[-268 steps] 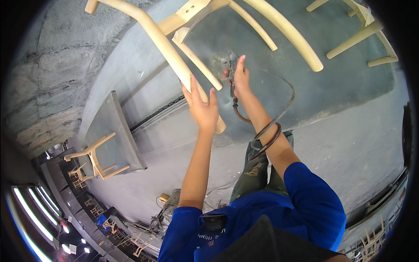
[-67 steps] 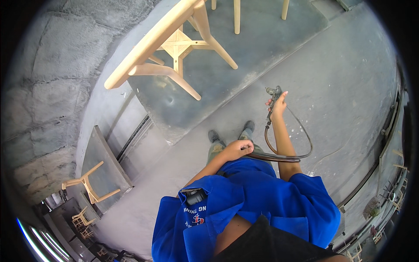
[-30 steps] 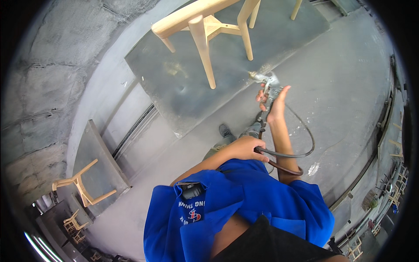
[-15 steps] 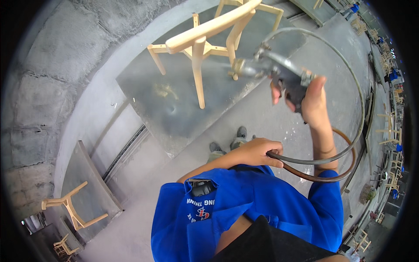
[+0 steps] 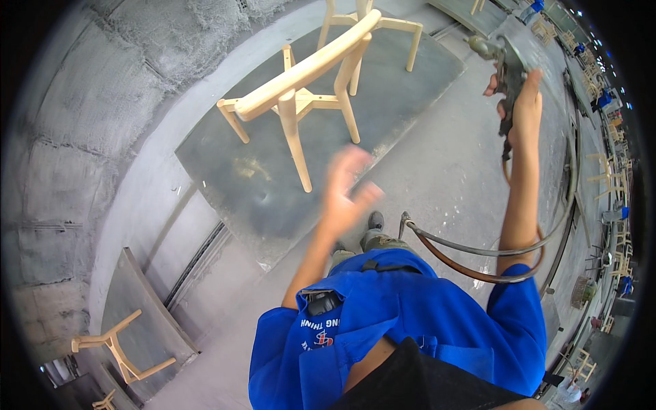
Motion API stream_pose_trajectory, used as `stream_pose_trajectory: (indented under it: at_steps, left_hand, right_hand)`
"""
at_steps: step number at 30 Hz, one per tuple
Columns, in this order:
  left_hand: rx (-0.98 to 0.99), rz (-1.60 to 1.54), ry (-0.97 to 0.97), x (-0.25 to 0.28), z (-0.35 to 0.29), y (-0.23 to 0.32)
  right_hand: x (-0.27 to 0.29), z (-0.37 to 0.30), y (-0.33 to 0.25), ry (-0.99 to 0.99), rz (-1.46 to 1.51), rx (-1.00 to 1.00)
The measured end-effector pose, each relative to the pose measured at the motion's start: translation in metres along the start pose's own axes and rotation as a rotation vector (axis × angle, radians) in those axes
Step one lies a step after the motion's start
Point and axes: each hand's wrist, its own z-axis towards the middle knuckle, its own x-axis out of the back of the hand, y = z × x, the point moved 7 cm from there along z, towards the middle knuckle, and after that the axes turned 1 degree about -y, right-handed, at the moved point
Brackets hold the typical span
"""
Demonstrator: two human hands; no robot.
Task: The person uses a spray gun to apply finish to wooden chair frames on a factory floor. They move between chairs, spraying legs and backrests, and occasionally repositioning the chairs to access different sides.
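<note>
My right hand (image 5: pixel 525 116) is wrapped around the grip of a metal spray gun (image 5: pixel 508 75), raised at the upper right. A grey hose (image 5: pixel 471 250) and a brown hose (image 5: pixel 471 274) loop around my right forearm. My left hand (image 5: pixel 344 188), slightly blurred, reaches forward with nothing in it, thumb and fingers apart. Just ahead of it, a pale wooden chair frame (image 5: pixel 311 61) with a curved top rail stands on a dark grey panel (image 5: pixel 263 198). Whether my left fingertips touch the chair cannot be told; they appear apart from its nearest leg.
A rough grey wall (image 5: pixel 89 116) curves along the left. Another wooden frame (image 5: pixel 126 348) lies on a second panel (image 5: pixel 133 294) at the lower left. Far off on the right stand several chair frames (image 5: pixel 608 181) and people in blue. My shoes (image 5: pixel 375 220) are beside the panel.
My left hand has let go of the hoses and moved up and left toward the chair. My right hand has carried the spray gun up and right, away from the chair.
</note>
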Motion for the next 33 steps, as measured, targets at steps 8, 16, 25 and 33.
stream_pose_trajectory:
  at_steps: [8,16,25,33]
  left_hand:
    - [-0.084,0.059,0.703,0.188,0.077,-0.006]
    - [-0.206,0.607,0.413,0.069,0.0,0.028]
    - [-0.403,0.792,0.565,-0.003,0.15,0.001]
    - [-0.308,0.589,0.558,-0.023,0.17,-0.038]
  right_hand:
    - [-0.007,-0.151,0.217,-0.089,0.138,-0.583]
    - [-0.001,-0.238,0.271,-0.363,0.268,-0.698]
    - [-0.001,-0.044,0.167,-0.266,0.234,-0.015]
    - [-0.022,0.015,0.099,-0.344,0.068,0.44]
